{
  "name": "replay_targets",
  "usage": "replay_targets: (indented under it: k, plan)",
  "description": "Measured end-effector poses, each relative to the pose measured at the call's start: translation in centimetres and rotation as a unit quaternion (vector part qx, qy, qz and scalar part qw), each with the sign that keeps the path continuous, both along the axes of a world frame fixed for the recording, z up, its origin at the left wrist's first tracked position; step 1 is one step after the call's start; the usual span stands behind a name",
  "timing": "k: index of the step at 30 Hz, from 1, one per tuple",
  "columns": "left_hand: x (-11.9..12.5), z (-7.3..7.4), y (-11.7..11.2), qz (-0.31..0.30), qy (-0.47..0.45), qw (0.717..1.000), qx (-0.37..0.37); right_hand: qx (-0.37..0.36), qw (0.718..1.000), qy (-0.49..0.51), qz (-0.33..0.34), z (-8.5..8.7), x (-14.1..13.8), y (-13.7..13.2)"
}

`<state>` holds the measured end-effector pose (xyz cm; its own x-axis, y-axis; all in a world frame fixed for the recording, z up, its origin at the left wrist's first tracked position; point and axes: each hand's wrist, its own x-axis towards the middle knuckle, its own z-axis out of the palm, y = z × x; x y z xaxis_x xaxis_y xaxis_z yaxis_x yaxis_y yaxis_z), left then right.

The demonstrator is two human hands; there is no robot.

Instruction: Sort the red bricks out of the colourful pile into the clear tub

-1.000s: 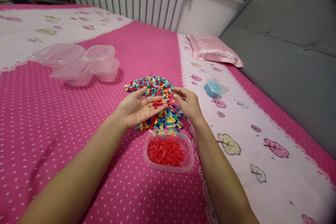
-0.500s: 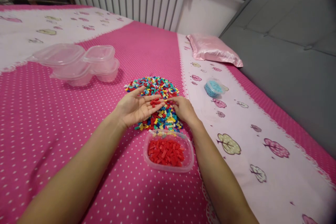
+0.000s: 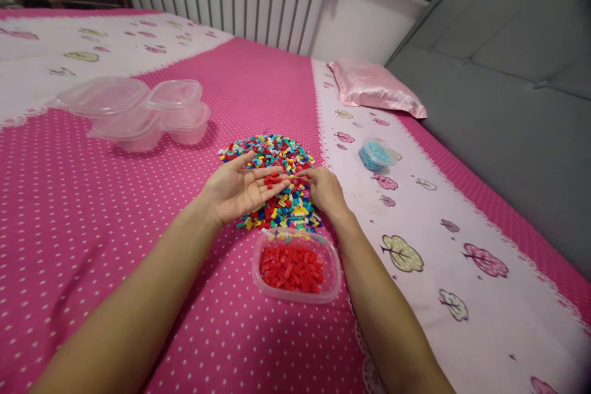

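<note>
We are holding our left hand (image 3: 237,192) palm up and spread flat, with a few small red pieces (image 3: 273,180) lying loose on its fingers rather than gripped. Our right hand (image 3: 325,194) is curling inward just beside those fingertips, thumb and index finger close together over a heap of mixed pieces (image 3: 295,212); we cannot tell whether they are pinching anything. The heap is spreading beneath and beyond both hands, with more red showing among blue, yellow, green and white.

We seem to be picking out reds by hand. For doing this well, we are judging that the left palm wants to be level and slightly cupped, since loose pieces could be slipping between the fingers, and that the right fingertips want to be taking single reds without dragging other colours along.

Nearer to us than either hand, a see-through tub (image 3: 298,298) is sitting open, holding a shallow heap of red bricks (image 3: 290,265). Beyond the right hand and to its right, a smaller tub (image 3: 375,166) is holding light blue pieces. Well beyond the left hand and to its left, lidded containers (image 3: 120,98) are standing stacked; we are making out nothing inside. Everything is resting on a pink dotted bedspread (image 3: 221,320).
</note>
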<state>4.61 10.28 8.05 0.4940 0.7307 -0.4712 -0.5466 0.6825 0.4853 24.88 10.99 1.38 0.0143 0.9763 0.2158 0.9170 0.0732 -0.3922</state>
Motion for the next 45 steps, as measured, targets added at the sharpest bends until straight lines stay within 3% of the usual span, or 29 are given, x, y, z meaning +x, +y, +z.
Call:
replay_targets:
  k: [3,10,15,22,26,30,34,38,41,45]
  plan:
    - [0.1,0.2,-0.1,0.003,0.009,1.000,0.001,-0.008,1.000,-0.010,0.025,-0.4,0.1,0.2]
    - [0.1,0.1,0.1,-0.001,0.008,1.000,0.003,-0.036,0.999,-0.027,-0.020,0.0,0.1,0.0]
    - [0.0,0.0,0.1,0.005,0.008,1.000,0.006,-0.033,0.998,0.027,-0.055,0.5,0.2,0.0]
    - [0.1,-0.1,0.1,-0.007,0.006,1.000,0.006,0.001,0.992,0.121,-0.033,0.4,0.6,0.4]
    - [0.1,-0.3,0.0,-0.013,0.003,1.000,0.014,0.028,0.973,0.230,0.014,1.0,0.4,0.3]
    - [0.1,-0.4,0.0,-0.032,0.001,0.999,0.024,0.059,0.937,0.333,0.091,2.8,-0.5,-0.7]
    - [0.2,-0.6,0.1,-0.052,0.000,0.998,0.031,0.066,0.921,0.356,0.146,4.4,-1.9,-1.9]
    - [0.2,-0.8,0.2,-0.058,-0.023,0.997,0.041,0.058,0.919,0.343,0.185,4.6,-2.7,-2.4]
    - [0.2,-0.8,0.2,-0.054,-0.026,0.997,0.039,0.083,0.929,0.320,0.166,4.4,-2.6,-2.2]
    - [0.1,-0.5,0.1,-0.028,-0.009,0.999,0.027,0.091,0.950,0.285,0.086,3.7,-1.5,-1.5]
